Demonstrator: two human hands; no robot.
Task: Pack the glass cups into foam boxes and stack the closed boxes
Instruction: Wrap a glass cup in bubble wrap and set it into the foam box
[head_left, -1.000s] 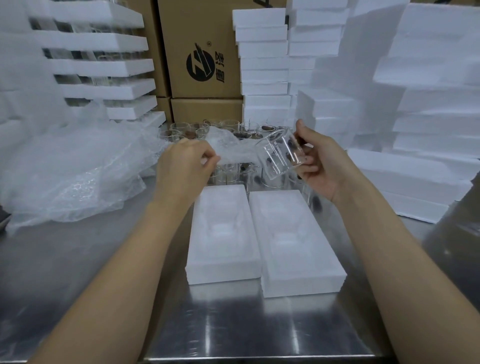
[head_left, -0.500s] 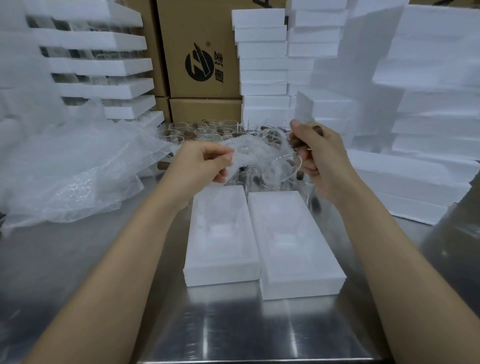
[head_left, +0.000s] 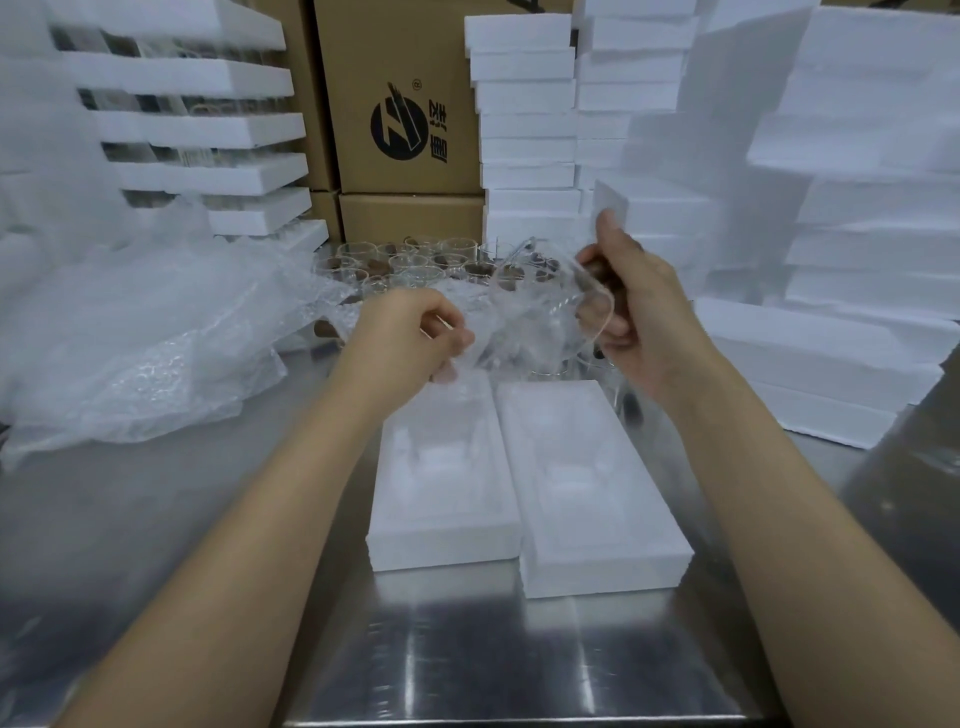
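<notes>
My right hand (head_left: 636, 317) grips a clear glass cup (head_left: 566, 306), held tilted above the table. My left hand (head_left: 410, 338) pinches a thin piece of clear plastic wrap (head_left: 498, 332) that drapes over the cup. Below both hands two open white foam box halves lie side by side on the steel table: the left half (head_left: 441, 493) and the right half (head_left: 587, 499), each with a moulded recess. Several more glass cups (head_left: 410, 262) stand grouped behind my hands.
A heap of bubble wrap (head_left: 130, 338) covers the table's left side. Foam box stacks rise at the left (head_left: 208, 130), back centre (head_left: 524, 130) and right (head_left: 857, 260). Cardboard cartons (head_left: 400, 114) stand at the back. The steel table (head_left: 467, 649) shines near me.
The cup has swung from lying sideways in my right hand to a tilted hold with my fingers curled on it. My left hand dropped a little, drawing the wrap across the cup.
</notes>
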